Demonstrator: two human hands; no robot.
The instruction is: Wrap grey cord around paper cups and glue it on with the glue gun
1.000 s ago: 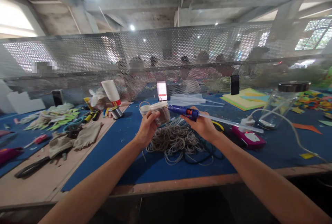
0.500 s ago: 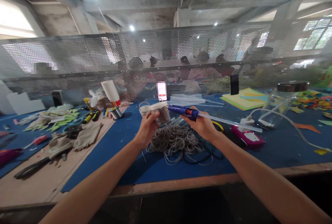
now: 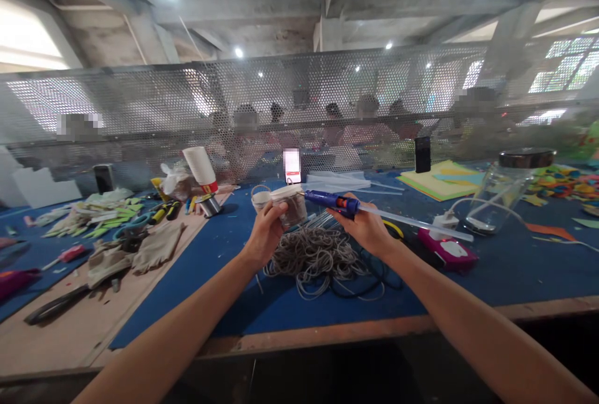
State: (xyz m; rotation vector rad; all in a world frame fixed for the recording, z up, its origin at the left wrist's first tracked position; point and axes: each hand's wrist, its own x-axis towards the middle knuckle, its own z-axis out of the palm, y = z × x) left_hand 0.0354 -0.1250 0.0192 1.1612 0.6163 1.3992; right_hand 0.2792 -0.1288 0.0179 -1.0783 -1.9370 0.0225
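Observation:
My left hand [image 3: 266,232] is closed around a small cup-like piece [image 3: 294,209] with a pale rim, partly covered by my fingers. Beside it is a small whitish cup [image 3: 260,199] with a thin looped handle; whether the two are joined I cannot tell. In my right hand [image 3: 367,224] is a blue glue gun [image 3: 327,201], its nozzle at the piece's rim. A long clear glue stick [image 3: 416,219] juts from the gun's back. Below both hands lies a tangled heap of grey cord [image 3: 318,257] on the blue mat.
A magenta box with a white plug [image 3: 452,251] sits right, by a lidded glass jar [image 3: 498,195]. Left are work gloves [image 3: 156,246], scissors [image 3: 133,226] and stacked paper cups [image 3: 200,167]. A lit phone [image 3: 292,166] stands ahead, before a perforated metal screen [image 3: 187,105].
The white cable at the right has shifted up and away from the table's front. My hands, the cup-like piece and the glue gun stay almost where they were.

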